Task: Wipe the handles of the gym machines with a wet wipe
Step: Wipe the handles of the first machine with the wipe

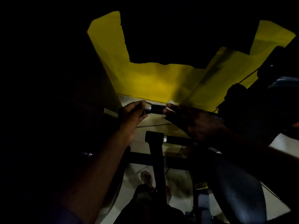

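Wiping (seemingly): your left hand [133,111] grips the black cylindrical handle [157,109], your right hand [194,122] pinches the white wet wipe [170,108]; slide along next.

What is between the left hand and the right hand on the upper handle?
Head view: a silver collar and a short uncovered stretch of the black handle.

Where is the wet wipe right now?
Head view, near centre: the wet wipe is held by the right hand against the upper black handle, opposite the left hand.
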Demonstrator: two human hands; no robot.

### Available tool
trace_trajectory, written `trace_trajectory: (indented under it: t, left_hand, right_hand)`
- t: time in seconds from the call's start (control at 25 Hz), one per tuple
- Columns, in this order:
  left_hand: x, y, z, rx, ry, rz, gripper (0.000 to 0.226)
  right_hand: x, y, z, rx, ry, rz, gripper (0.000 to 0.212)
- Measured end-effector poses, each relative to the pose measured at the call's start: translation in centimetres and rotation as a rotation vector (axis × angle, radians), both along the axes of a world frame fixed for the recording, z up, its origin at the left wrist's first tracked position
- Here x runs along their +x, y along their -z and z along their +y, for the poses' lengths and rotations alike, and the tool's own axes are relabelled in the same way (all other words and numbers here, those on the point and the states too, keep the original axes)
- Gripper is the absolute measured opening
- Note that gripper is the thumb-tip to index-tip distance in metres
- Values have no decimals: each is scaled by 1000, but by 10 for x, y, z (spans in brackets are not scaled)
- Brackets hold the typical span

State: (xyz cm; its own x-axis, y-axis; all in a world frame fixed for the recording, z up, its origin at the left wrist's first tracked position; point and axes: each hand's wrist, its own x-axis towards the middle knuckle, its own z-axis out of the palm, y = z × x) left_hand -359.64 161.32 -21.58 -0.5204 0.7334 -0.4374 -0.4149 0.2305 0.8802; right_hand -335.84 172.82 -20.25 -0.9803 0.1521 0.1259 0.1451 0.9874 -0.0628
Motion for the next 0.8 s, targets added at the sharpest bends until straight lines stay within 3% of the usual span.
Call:
trace_trajectory:
  t: [0.12,0.2,0.32,0.48,0.64,0.72,0.8]
  left_hand:
    - [-2,-4,5,-6,56,12,20]
    - [-4,-7,8,-22,88,6,18]
    - [-7,-11,12,-63,134,-2,14]
    - [-8,-13,21,-153,199,144,25]
    - [-5,-7,27,-199,247,251,23]
    - [-3,-6,29,-204,262,273,27]
    - [-5,-7,30,-217,274,281,30]
  right_hand:
    - [43,-2,3,-77,67,43,60]
    - [48,-5,-3,-130,153,129,52]
    - [-12,-3,-24,-193,218,210,56]
    - [-69,12,-33,-137,126,118,62]
    - [18,23,1,-79,97,58,71]
    - [57,31,11,-141,217,44,80]
    - [71,30,9,-164,299,102,72]
